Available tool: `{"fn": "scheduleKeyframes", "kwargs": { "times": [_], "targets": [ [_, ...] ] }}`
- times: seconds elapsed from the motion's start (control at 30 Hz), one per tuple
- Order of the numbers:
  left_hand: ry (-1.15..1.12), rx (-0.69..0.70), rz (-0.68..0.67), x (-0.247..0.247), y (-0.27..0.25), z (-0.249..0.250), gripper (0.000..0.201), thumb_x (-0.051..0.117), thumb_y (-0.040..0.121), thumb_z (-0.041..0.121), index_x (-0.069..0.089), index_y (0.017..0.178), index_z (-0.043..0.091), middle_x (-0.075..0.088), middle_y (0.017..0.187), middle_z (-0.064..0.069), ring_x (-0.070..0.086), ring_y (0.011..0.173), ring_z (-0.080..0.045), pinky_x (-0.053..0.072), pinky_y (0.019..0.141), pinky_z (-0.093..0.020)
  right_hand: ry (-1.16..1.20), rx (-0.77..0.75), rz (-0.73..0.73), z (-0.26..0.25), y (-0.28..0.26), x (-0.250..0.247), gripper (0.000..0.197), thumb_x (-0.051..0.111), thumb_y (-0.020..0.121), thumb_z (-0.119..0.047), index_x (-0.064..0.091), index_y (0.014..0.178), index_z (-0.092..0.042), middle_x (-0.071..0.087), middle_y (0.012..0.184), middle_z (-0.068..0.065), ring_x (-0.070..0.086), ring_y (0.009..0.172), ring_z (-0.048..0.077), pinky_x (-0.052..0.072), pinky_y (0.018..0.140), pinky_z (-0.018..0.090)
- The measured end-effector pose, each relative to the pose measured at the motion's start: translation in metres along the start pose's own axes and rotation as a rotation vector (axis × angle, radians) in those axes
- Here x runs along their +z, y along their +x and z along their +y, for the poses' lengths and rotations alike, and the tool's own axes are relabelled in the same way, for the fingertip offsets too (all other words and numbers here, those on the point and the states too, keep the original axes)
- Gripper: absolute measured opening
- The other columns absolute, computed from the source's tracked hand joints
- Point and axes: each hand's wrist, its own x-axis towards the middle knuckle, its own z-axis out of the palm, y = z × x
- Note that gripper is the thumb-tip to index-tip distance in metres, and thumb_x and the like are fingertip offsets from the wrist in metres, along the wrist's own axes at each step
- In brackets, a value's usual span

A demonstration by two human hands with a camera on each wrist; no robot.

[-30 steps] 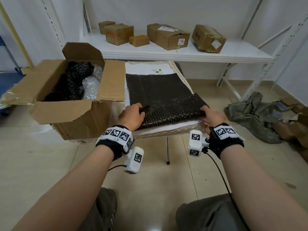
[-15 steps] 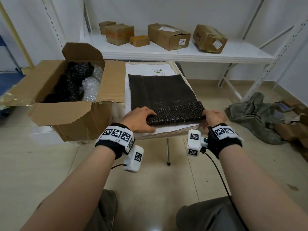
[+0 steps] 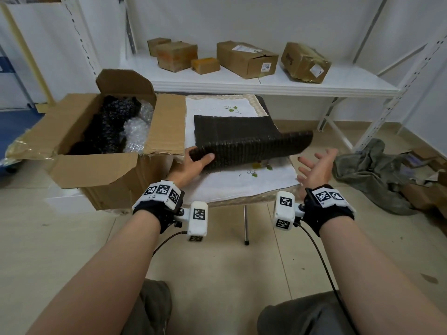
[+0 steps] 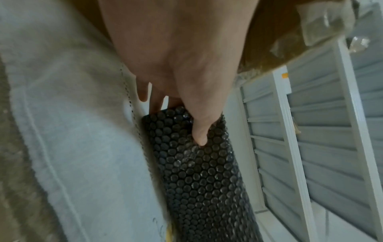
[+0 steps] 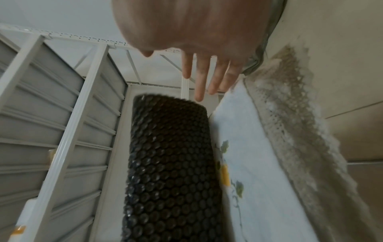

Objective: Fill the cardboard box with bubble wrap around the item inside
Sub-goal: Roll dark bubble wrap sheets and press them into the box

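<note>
Your left hand (image 3: 193,163) grasping the rolled near edge of the black bubble wrap (image 3: 244,141), your right hand (image 3: 314,166) released with fingers spread just off its right end, open cardboard box (image 3: 96,170) beside your left hand, partly filled.

Pale beige floor tiles (image 3: 217,262) fill the lower half of the head view, glossy and lightly scuffed. At twelve o'clock a white shelf (image 3: 266,84) on perforated metal uprights runs along a plain white wall (image 3: 242,18) and carries five small cartons (image 3: 246,59). At three o'clock a crumpled grey-green cloth (image 3: 367,175) lies on the tiles beside some flattened cardboard scraps (image 3: 425,189). At nine o'clock sits a blue surface (image 3: 14,126). A thin metal leg (image 3: 245,223) stands at centre. The light is soft and even.
</note>
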Motion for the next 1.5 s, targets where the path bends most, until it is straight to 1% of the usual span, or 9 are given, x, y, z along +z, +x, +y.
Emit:
{"fn": "scheduleKeyframes", "kwargs": {
  "times": [0.2, 0.4, 0.57, 0.77, 0.97, 1.03, 1.17, 1.33, 1.5],
  "targets": [
    [-0.081, -0.026, 0.021, -0.004, -0.001, -0.002, 0.067, 0.041, 0.098, 0.054, 0.030, 0.149, 0.013, 0.044, 0.147, -0.006, 0.040, 0.136, -0.026, 0.028, 0.115, -0.038, -0.143, -0.046, -0.108, 0.001, -0.007, 0.009, 0.058, 0.054, 0.087, -0.034, 0.040, 0.142, -0.020, 0.047, 0.140, 0.008, 0.047, 0.123, 0.024, 0.041, 0.104, 0.041],
    [-0.097, -0.006, 0.041, 0.008, 0.049, -0.040, 0.109, 0.031, 0.068, 0.092, 0.028, 0.151, 0.021, 0.035, 0.155, -0.005, 0.031, 0.143, -0.026, 0.025, 0.118, -0.050, -0.167, -0.118, -0.181, 0.002, -0.008, 0.014, 0.066, 0.058, 0.094, -0.029, 0.025, 0.150, -0.021, 0.042, 0.125, 0.000, 0.044, 0.115, 0.015, 0.035, 0.103, 0.032],
    [0.050, -0.056, 0.042, -0.001, 0.006, -0.007, 0.065, 0.031, 0.102, 0.049, 0.015, 0.155, 0.014, 0.025, 0.158, -0.010, 0.026, 0.145, -0.029, 0.021, 0.117, -0.037, -0.340, -0.119, -0.198, 0.005, -0.009, 0.013, 0.060, 0.061, 0.093, -0.021, 0.033, 0.145, -0.014, 0.046, 0.123, 0.004, 0.048, 0.110, 0.016, 0.039, 0.093, 0.026],
    [0.414, -0.067, 0.147, -0.006, 0.005, -0.017, 0.050, 0.053, 0.096, 0.038, 0.040, 0.137, 0.013, 0.053, 0.133, -0.019, 0.055, 0.116, -0.039, 0.047, 0.098, -0.046, -0.615, -0.190, -0.095, 0.012, 0.000, 0.010, 0.048, 0.069, 0.086, -0.009, 0.050, 0.130, -0.016, 0.057, 0.104, 0.004, 0.060, 0.101, 0.023, 0.046, 0.086, 0.029],
    [0.553, 0.294, 0.100, 0.001, 0.004, -0.019, 0.042, 0.068, 0.083, 0.003, 0.056, 0.112, 0.031, 0.034, 0.119, 0.003, 0.041, 0.111, -0.018, 0.041, 0.100, -0.032, -0.780, -0.245, -0.047, 0.024, 0.004, 0.012, 0.046, 0.074, 0.077, -0.011, 0.055, 0.117, -0.024, 0.066, 0.107, 0.005, 0.059, 0.113, 0.032, 0.047, 0.100, 0.046],
    [0.640, 0.380, 0.013, 0.005, -0.005, -0.005, 0.021, 0.067, 0.089, 0.022, 0.068, 0.110, 0.027, 0.043, 0.118, 0.004, 0.039, 0.109, -0.014, 0.033, 0.098, -0.026, -0.808, -0.259, -0.029, 0.025, 0.005, 0.012, 0.047, 0.074, 0.077, -0.009, 0.057, 0.117, -0.023, 0.063, 0.107, 0.004, 0.055, 0.116, 0.031, 0.046, 0.100, 0.045],
    [0.873, 0.261, -0.238, 0.005, -0.011, 0.005, 0.073, 0.062, 0.067, 0.078, 0.056, 0.129, 0.041, 0.047, 0.133, 0.006, 0.040, 0.125, -0.020, 0.034, 0.105, -0.044, -0.812, -0.280, -0.001, 0.025, 0.006, 0.012, 0.046, 0.073, 0.078, -0.011, 0.058, 0.120, -0.021, 0.059, 0.119, 0.010, 0.050, 0.119, 0.030, 0.044, 0.102, 0.042],
    [0.745, 0.271, -0.160, 0.003, -0.015, 0.015, 0.042, 0.066, 0.084, 0.028, 0.056, 0.125, 0.034, 0.060, 0.125, -0.002, 0.057, 0.107, -0.022, 0.048, 0.093, -0.036, -0.678, -0.342, 0.104, 0.017, 0.001, 0.013, 0.034, 0.063, 0.087, -0.025, 0.058, 0.119, -0.013, 0.059, 0.121, 0.013, 0.050, 0.121, 0.031, 0.037, 0.103, 0.037],
    [0.733, 0.292, -0.108, 0.005, -0.018, 0.025, 0.029, 0.039, 0.100, 0.019, 0.061, 0.117, 0.023, 0.065, 0.109, -0.011, 0.054, 0.108, -0.037, 0.041, 0.095, -0.044, -0.422, -0.238, 0.129, 0.008, 0.000, 0.017, 0.016, 0.050, 0.090, -0.008, 0.048, 0.106, -0.008, 0.060, 0.117, 0.019, 0.064, 0.099, 0.033, 0.052, 0.095, 0.046]
  ]
}}
